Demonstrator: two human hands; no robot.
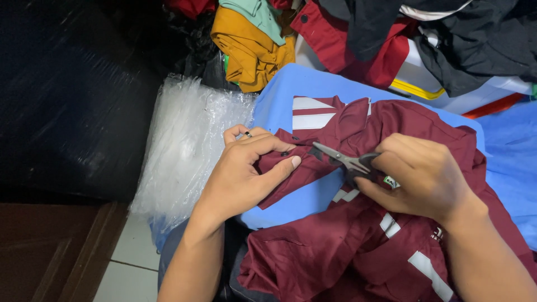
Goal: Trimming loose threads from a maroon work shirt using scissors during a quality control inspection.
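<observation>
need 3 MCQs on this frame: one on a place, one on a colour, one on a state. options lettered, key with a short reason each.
1. Where do the scissors sit?
A. in the right hand, tips at the maroon shirt
B. on the floor tiles
C. in the left hand

2. What colour is the cloth under the shirt?
A. yellow
B. light blue
C. black

3. What is the left hand doing?
A. resting flat on the clear plastic bags
B. hanging free above the shirt
C. pinching a strip of the shirt, next to a button

Answers:
1 A: the right hand's fingers wrap the handles and the blades point left onto the fabric.
2 B: light blue shows above and below the pinched strip.
3 C: thumb and fingers close on the maroon strip; the plastic bags lie to its left.
</observation>
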